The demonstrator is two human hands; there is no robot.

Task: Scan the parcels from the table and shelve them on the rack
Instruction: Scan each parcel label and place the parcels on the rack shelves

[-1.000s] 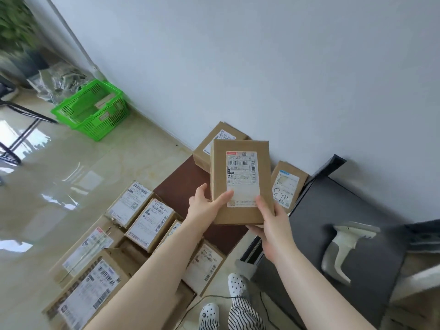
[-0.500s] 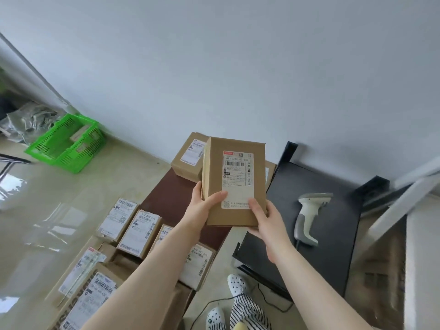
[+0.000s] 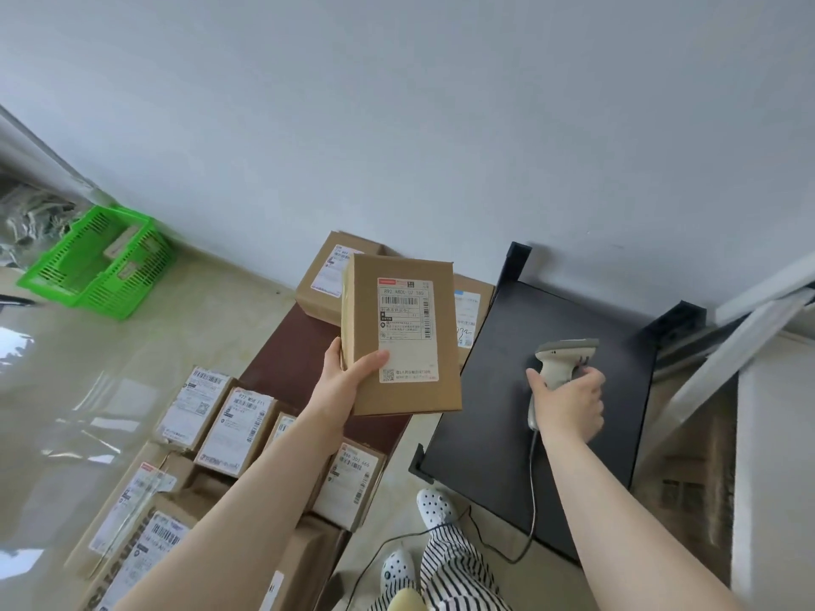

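The left hand holds a flat brown cardboard parcel up in the air above the dark brown table, thumb across the front face and fingers behind the left edge. It is held so the white shipping label faces the person with its barcode uncovered, which looks like a deliberate choice: a scanner can only read a label that is turned towards it and clear of fingers.

To the right, the right hand is wrapped around the handle of a cream handheld barcode scanner, which lies on a black flat surface with its head pointing right. Its dark cable trails down towards the floor. I judge that the scanner has not yet been lifted, so this is the grasp just ahead of the scan.

At least 2 more brown parcels sit at the far end of the table by the wall, and several labelled ones lie label-up at the near left, probably waiting their turn. A green plastic basket stands on the floor at the far left. White angled rails at the right edge may belong to the rack, though too little shows to be sure.

Next, the scanner needs raising and aiming at the barcode.
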